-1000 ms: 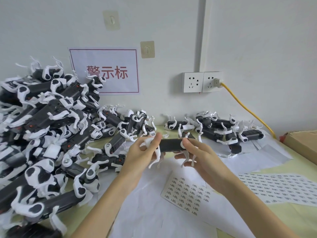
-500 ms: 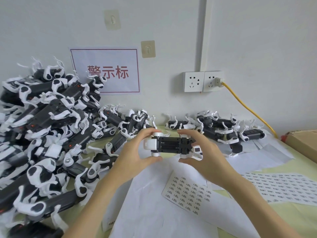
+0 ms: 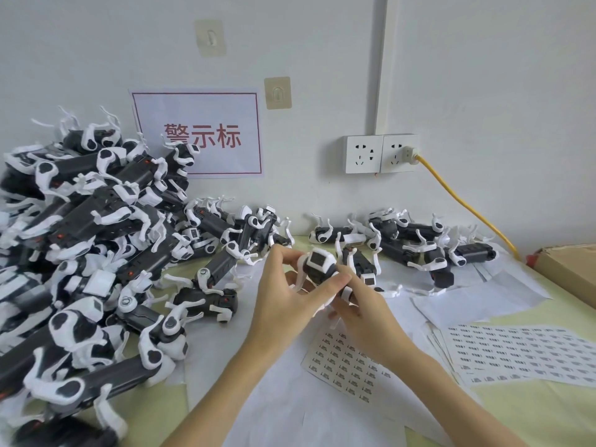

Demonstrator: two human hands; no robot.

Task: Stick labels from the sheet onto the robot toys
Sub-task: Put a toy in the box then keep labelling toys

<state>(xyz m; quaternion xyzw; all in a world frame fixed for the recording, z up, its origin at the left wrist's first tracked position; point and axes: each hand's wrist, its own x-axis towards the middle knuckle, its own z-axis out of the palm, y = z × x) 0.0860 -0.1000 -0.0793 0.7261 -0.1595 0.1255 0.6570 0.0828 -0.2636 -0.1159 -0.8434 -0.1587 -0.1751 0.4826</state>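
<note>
- A small assembly or packing workshop.
- Identical robot toys (image 3: 96, 240) heaped on the desk (image 3: 532, 414).
- Label sheets (image 3: 522, 353) spread out.
- A red-framed sign (image 3: 198, 133) on the wall.

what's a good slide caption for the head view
Both hands, left hand and right hand, hold one robot toy above label sheets.
</note>
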